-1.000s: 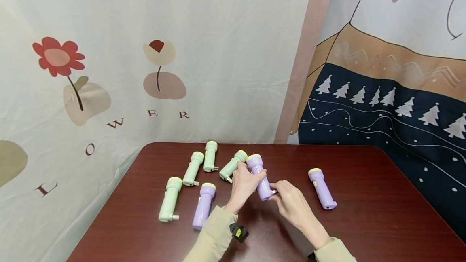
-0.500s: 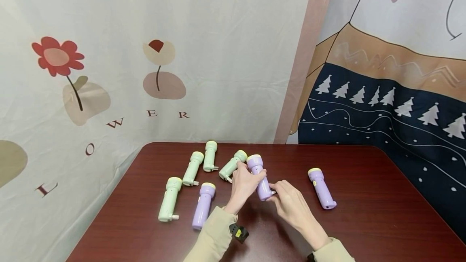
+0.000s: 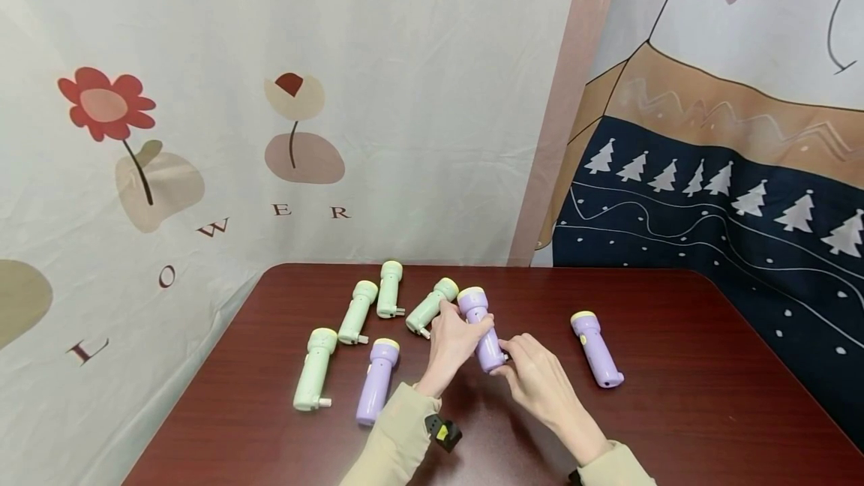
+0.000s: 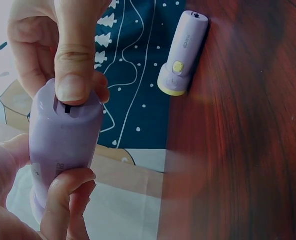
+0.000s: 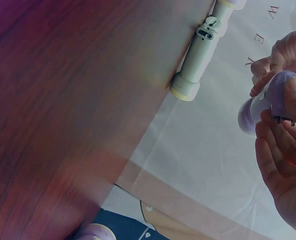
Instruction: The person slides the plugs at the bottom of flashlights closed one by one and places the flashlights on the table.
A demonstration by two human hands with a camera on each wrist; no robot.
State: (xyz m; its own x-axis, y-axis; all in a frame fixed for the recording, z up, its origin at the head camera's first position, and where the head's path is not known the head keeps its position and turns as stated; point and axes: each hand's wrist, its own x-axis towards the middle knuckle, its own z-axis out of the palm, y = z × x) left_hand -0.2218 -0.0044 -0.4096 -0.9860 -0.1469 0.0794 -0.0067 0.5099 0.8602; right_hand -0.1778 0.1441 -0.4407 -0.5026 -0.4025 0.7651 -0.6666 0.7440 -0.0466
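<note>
A purple flashlight (image 3: 473,304) with a yellow-rimmed head is held above the table, tilted, its head facing the back. Around its barrel curl the fingers of my left hand (image 3: 451,341). My right hand (image 3: 542,385) pinches the tail end; in the left wrist view its thumb (image 4: 74,80) lies over a small dark slot there. Two metal plug prongs (image 5: 283,120) show beside the right fingers in the right wrist view. Just beyond the left hand lies a green flashlight (image 3: 427,312) with its plug out.
On the dark red table (image 3: 675,433), more green flashlights (image 3: 316,370) with plugs out lie at the left. One purple flashlight (image 3: 378,385) is beside my left forearm, another purple flashlight (image 3: 597,351) off to the right. Printed cloth (image 3: 432,96) hangs behind the table's far edge.
The plug at the held flashlight's tail sticks out less than before. My right hand has shifted slightly left, toward the tail; the left hand keeps its grip in the same spot.
</note>
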